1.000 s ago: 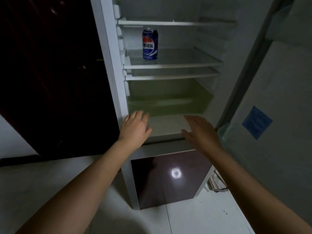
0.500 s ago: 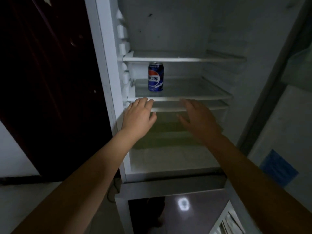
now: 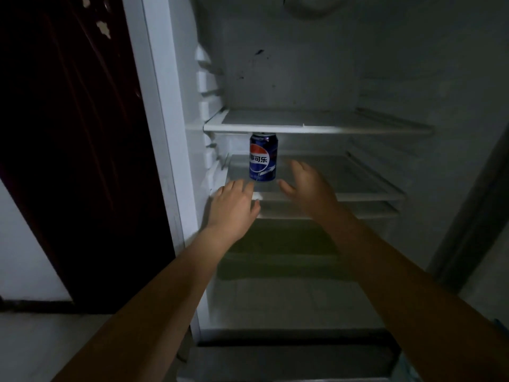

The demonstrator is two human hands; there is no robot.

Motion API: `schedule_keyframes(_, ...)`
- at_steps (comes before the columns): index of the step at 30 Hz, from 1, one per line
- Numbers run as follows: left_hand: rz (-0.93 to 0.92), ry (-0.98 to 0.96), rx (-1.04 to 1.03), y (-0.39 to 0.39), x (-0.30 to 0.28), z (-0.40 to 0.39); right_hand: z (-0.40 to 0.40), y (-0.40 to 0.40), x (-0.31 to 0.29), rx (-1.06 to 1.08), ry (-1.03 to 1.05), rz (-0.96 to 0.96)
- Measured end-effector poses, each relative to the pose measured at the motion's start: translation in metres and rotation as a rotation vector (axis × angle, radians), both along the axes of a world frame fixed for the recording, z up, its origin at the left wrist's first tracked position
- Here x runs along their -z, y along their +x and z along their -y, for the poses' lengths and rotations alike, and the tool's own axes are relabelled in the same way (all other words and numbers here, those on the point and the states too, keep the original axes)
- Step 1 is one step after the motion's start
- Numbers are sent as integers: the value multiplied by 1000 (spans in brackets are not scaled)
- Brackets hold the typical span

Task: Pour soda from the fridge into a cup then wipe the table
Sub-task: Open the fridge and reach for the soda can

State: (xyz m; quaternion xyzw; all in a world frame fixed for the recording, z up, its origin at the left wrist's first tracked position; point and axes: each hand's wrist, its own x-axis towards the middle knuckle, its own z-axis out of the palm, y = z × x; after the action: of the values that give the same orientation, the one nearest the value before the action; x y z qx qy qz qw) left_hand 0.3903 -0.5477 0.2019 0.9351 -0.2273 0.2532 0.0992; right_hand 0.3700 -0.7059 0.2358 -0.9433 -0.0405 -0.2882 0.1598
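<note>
A blue soda can with a red, white and blue logo stands upright on the middle glass shelf of the open fridge, near the shelf's left end. My left hand is open just below and left of the can, its fingertips near the shelf's front edge. My right hand is open just right of the can, thumb spread towards it, apart from it. Neither hand holds anything. No cup or table is in view.
An upper shelf sits close above the can's top. A greenish crisper drawer lies under the lower shelf. A dark red door stands left of the fridge. The fridge door's edge is at the right.
Both hands have risen from the fridge's lower edge to the can's shelf and closed in on the can from either side. The view has tilted upward.
</note>
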Motion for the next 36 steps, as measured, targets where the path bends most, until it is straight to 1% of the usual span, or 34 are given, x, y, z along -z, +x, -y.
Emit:
schedule_keyframes(6, 21, 30, -33, 15, 10, -2, -1, 42, -8, -21, 202, -105)
schedule_keyframes(12, 11, 46, -52, 23, 18, -12, -8, 71, -14, -87, 555, -166)
schedule_keyframes(18, 12, 68, -46, 25, 23, -12, -11, 100, -4, -118, 795, -186)
schedule_keyframes(26, 32, 78, -67, 25, 28, -12, -18, 110, 1, -150, 816, -132)
schedule_keyframes(31, 40, 77, -80, 26, 29, -10, -17, 101, 5, -153, 758, -75)
schedule_keyframes(36, 55, 64, -93, 25, 28, -6, -19, 82, 9, -186, 759, -48)
